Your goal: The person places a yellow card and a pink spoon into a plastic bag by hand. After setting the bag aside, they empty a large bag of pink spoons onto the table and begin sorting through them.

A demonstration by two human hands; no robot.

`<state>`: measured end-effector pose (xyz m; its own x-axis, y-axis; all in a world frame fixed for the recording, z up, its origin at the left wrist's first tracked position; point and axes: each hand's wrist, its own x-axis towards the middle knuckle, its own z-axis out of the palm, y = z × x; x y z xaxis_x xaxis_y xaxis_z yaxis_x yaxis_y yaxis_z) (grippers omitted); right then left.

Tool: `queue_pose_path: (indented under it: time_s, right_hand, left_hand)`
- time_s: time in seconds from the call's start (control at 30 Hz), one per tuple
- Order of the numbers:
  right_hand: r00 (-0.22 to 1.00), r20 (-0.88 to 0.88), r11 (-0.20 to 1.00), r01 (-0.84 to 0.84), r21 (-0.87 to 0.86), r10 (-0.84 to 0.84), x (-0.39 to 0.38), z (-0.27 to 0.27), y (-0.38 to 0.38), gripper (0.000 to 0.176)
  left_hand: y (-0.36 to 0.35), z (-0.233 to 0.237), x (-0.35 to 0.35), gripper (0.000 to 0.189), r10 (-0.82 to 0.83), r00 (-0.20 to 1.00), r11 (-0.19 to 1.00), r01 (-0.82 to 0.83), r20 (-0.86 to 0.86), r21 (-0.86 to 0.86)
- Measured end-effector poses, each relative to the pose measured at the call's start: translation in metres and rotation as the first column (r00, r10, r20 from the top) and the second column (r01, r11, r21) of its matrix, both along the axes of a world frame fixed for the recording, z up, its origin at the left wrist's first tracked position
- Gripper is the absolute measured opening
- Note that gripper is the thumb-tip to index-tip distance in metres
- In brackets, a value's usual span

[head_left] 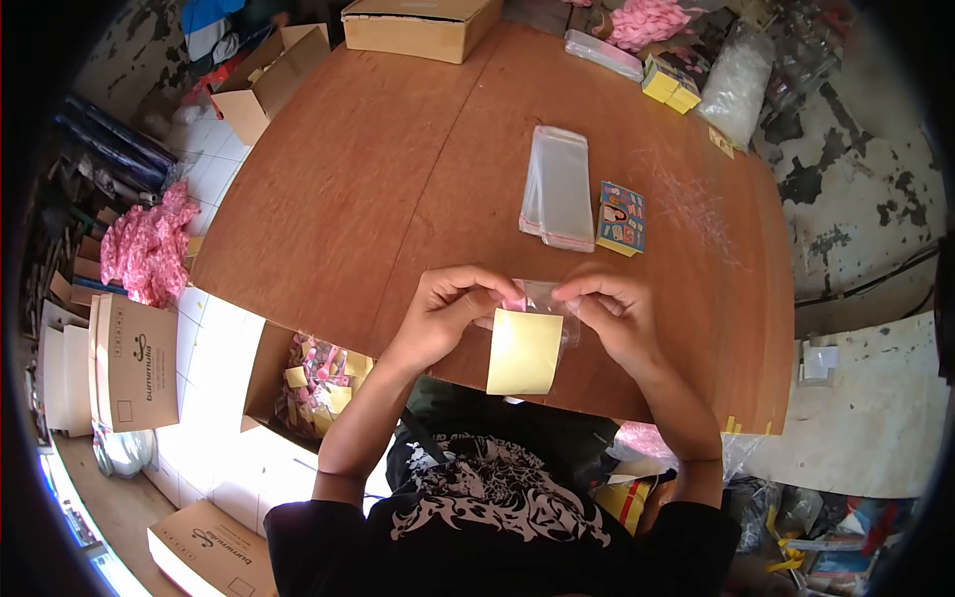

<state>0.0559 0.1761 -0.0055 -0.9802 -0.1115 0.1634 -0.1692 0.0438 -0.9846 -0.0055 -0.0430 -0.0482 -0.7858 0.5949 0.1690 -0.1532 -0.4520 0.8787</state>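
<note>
Near the table's front edge, my left hand (pixel 460 306) pinches the top left of a clear plastic bag (pixel 569 330), close to a small pink item (pixel 514 301). My right hand (pixel 609 310) has its thumb and index finger closed on the bag's upper right edge. A yellow card (pixel 524 352) hangs upright between the hands, at the front of the bag; whether it lies fully inside is unclear. Beyond the hands lie a stack of clear bags (pixel 557 187) and, to its right, a stack of printed cards (pixel 622 216).
The brown table (pixel 328 199) spans the middle. An open box (pixel 271 373) of pink and yellow packets stands below its left front edge. At the back are a closed carton (pixel 423 28), yellow card stacks (pixel 670 84) and a bulky clear bag (pixel 738 85). A person (pixel 214 35) is partly visible.
</note>
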Motion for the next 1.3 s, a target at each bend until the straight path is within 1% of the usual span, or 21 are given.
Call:
queue_pose_path:
  time_s: [0.07, 0.2, 0.27, 0.37, 0.4, 0.43, 0.47, 0.5, 0.53, 0.57, 0.6, 0.63, 0.67, 0.7, 0.77, 0.83, 0.9, 0.97, 1.03, 1.17, 1.3]
  right_hand:
    - [0.991, -0.126, 0.992, -0.027, 0.124, 0.043, 0.001, 0.002, 0.000, 0.015]
    - [0.978, -0.191, 0.995, -0.072, 0.062, 0.083, 0.004, 0.003, -0.007, 0.013]
    - [0.976, -0.216, 0.997, 0.006, 0.073, 0.010, 0.009, 0.000, -0.018, 0.022]
    - [0.997, -0.083, 0.995, 0.015, 0.099, -0.006, 0.022, -0.008, -0.017, 0.036]
    - [0.996, -0.086, 0.995, 0.012, 0.100, -0.003, 0.030, -0.005, -0.018, 0.036]
    - [0.993, -0.104, 0.998, 0.064, 0.022, -0.061, 0.038, 0.001, -0.020, 0.038]
    - [0.986, -0.115, 0.992, 0.114, -0.058, -0.120, 0.047, 0.003, -0.019, 0.040]
    - [0.958, -0.197, 0.971, 0.226, 0.083, -0.206, 0.058, -0.001, -0.012, 0.042]
    - [0.916, -0.288, 0.915, 0.345, 0.210, -0.279, 0.070, -0.007, -0.001, 0.043]
    - [0.865, -0.398, 0.813, 0.454, 0.364, -0.305, 0.082, -0.011, 0.012, 0.042]
    - [0.807, -0.506, 0.671, 0.558, 0.488, -0.303, 0.094, -0.014, 0.023, 0.041]
    - [0.808, -0.504, 0.672, 0.557, 0.487, -0.304, 0.104, -0.017, 0.030, 0.041]
    - [0.779, -0.523, 0.587, 0.615, 0.527, -0.347, 0.114, -0.021, 0.036, 0.037]
    - [0.747, -0.543, 0.496, 0.662, 0.562, -0.383, 0.123, -0.026, 0.038, 0.034]
    - [0.730, -0.529, 0.483, 0.683, 0.548, -0.433, 0.138, -0.054, 0.040, 0.030]
    - [0.711, -0.519, 0.468, 0.703, 0.536, -0.474, 0.140, -0.066, 0.039, 0.026]
    - [0.673, -0.638, 0.334, 0.739, 0.584, -0.374, 0.141, -0.075, 0.029, 0.023]
    - [0.620, -0.713, 0.255, 0.784, 0.565, -0.326, 0.142, -0.086, 0.030, 0.020]
    - [0.538, -0.774, 0.232, 0.843, 0.486, -0.335, 0.139, -0.086, 0.028, 0.014]
    - [0.515, -0.831, 0.200, 0.855, 0.479, -0.211, 0.139, -0.089, 0.033, 0.008]
    - [0.537, -0.808, 0.240, 0.840, 0.486, -0.243, 0.141, -0.087, 0.031, 0.008]
  left_hand:
    - [-0.004, -0.006, -0.003, 0.019, -0.113, 0.992, 0.987, 0.105, 0.060, 0.119]
    - [-0.006, -0.003, 0.001, 0.010, -0.161, 0.983, 0.966, 0.139, 0.085, 0.216]
    - [-0.003, 0.006, 0.007, 0.022, -0.024, 0.982, 1.000, 0.020, -0.186, -0.021]
    - [-0.014, 0.010, 0.014, 0.035, -0.059, 0.982, 0.996, 0.045, -0.182, -0.079]
    - [-0.029, 0.023, 0.020, 0.034, -0.050, 0.976, 0.970, -0.002, -0.211, -0.242]
    - [-0.048, 0.028, 0.030, 0.037, 0.044, 0.955, 0.961, -0.121, -0.294, -0.249]
    - [-0.073, 0.023, 0.039, 0.040, 0.188, 0.877, 0.935, -0.298, -0.442, -0.194]
    - [-0.096, 0.020, 0.050, 0.034, 0.447, 0.651, 0.843, -0.536, -0.614, 0.045]
    - [-0.116, 0.023, 0.069, 0.029, 0.694, 0.461, 0.639, -0.749, -0.553, 0.177]
    - [-0.137, 0.017, 0.080, 0.028, 0.840, 0.210, 0.410, -0.850, -0.500, 0.331]
    - [-0.187, -0.001, 0.090, 0.026, 0.793, -0.062, 0.247, -0.877, -0.606, 0.413]
    - [-0.202, -0.005, 0.089, 0.022, 0.774, -0.361, -0.088, -0.875, -0.520, 0.476]
    - [-0.241, -0.028, 0.095, 0.025, 0.467, -0.425, -0.328, -0.898, -0.776, 0.294]
    - [-0.277, -0.059, 0.095, 0.040, 0.406, -0.182, -0.317, -0.947, -0.896, 0.049]
    - [-0.264, -0.080, 0.094, 0.060, 0.195, 0.180, -0.528, -0.809, -0.964, -0.258]
    - [-0.287, -0.170, 0.101, 0.080, 0.544, 0.385, -0.335, -0.715, -0.746, -0.614]
    - [-0.308, -0.276, 0.117, 0.089, 0.476, 0.564, -0.231, -0.660, -0.675, -0.714]
    - [-0.296, -0.330, 0.136, 0.095, 0.245, 0.871, -0.081, -0.420, -0.426, -0.904]
    - [-0.268, -0.356, 0.158, 0.094, 0.230, 0.968, 0.087, -0.121, -0.098, -0.989]
    - [-0.245, -0.437, 0.198, 0.090, 0.231, 0.972, 0.115, -0.079, -0.051, -0.990]
    - [-0.240, -0.471, 0.208, 0.072, 0.270, 0.963, 0.108, -0.037, -0.006, -0.993]
